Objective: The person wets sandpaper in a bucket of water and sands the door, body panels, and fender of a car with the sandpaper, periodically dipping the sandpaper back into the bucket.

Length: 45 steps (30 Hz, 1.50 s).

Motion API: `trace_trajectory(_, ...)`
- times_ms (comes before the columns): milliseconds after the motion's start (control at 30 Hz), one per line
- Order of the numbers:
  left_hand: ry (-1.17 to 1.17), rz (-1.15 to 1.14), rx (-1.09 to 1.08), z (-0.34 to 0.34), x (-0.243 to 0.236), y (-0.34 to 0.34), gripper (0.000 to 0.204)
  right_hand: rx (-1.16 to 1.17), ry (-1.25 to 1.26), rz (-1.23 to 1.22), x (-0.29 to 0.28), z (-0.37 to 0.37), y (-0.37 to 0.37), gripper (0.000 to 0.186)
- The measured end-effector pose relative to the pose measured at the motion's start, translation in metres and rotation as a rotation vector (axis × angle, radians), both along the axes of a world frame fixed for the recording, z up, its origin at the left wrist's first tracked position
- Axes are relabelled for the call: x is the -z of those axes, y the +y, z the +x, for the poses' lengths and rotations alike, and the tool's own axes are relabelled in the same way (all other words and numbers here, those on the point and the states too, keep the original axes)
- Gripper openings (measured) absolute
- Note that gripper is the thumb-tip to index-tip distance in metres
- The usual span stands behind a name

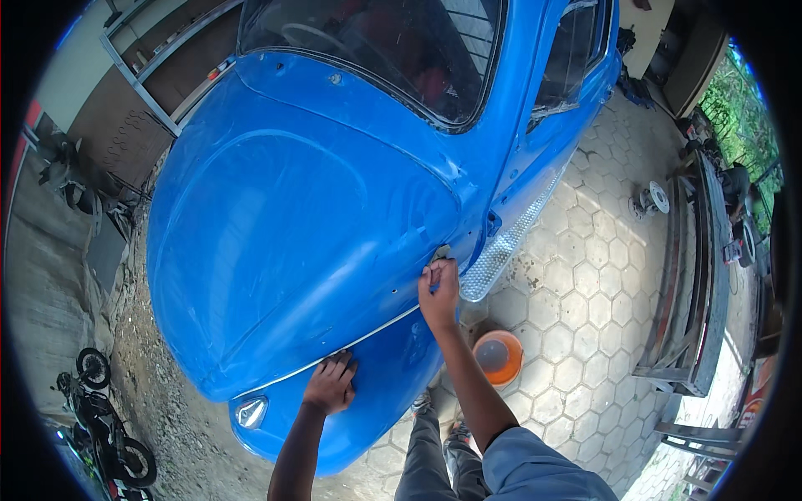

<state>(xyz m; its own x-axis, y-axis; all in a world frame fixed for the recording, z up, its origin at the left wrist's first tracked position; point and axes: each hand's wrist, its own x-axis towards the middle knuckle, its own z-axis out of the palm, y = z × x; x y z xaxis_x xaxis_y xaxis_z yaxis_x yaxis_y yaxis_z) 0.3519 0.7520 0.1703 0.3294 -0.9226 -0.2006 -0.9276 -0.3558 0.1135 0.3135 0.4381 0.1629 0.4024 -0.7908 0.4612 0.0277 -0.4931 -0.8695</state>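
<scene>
A blue car's front hood [292, 217] and front fender [359, 409] lie under my hands, parted by a thin pale strip [368, 336] along the seam. My left hand [331, 386] rests on the fender, fingers bent and slightly apart, fingertips at the strip; no object shows in it. Farther up, close to the windshield corner, my right hand [440, 292] is closed in a pinch against the bodywork. A small grey-brown piece [442, 251] sticks out past its fingertips; its kind is unclear. The chrome-edged lamp [251, 412] sits at the fender's front.
An orange bucket [499, 357] with greyish contents stands on the hexagonal paving [576, 317], close to my right forearm. A wooden bench [689, 284] and a spool [654, 199] are at right. A small motorcycle [104, 426] is at lower left; a metal-framed shelf [159, 58] stands behind.
</scene>
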Motion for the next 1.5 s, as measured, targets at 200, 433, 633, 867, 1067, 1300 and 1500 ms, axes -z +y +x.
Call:
trace_trajectory(200, -0.024, 0.005, 0.004, -0.001, -0.003, -0.006, 0.056, -0.019, -0.039, 0.135, -0.015, 0.006, -0.077, 0.013)
trace_trajectory(433, -0.002, -0.023, 0.004, 0.001, -0.002, -0.002, 0.054, 0.077, 0.009, 0.176, 0.006, 0.007, 0.008, 0.010)
trace_trajectory(633, 0.004, -0.031, -0.008, 0.002, -0.002, 0.008, 0.053, -0.024, -0.006, 0.212, -0.013, 0.000, -0.025, 0.008)
trace_trajectory(867, 0.043, -0.057, -0.010, 0.002, -0.009, -0.008, 0.052, 0.132, 0.002, 0.244, -0.008, 0.008, -0.041, 0.009)
trace_trajectory(1067, 0.011, -0.063, -0.025, 0.003, -0.005, 0.013, 0.052, -0.095, 0.099, 0.202, -0.020, 0.005, 0.008, 0.009)
trace_trajectory(1300, 0.035, -0.064, 0.006, 0.001, 0.003, -0.004, 0.052, 0.107, -0.082, 0.230, -0.013, 0.007, -0.062, 0.006)
trace_trajectory(1500, 0.047, -0.057, -0.048, 0.005, -0.008, 0.006, 0.049, -0.213, 0.191, -0.073, -0.008, -0.007, 0.010, 0.012)
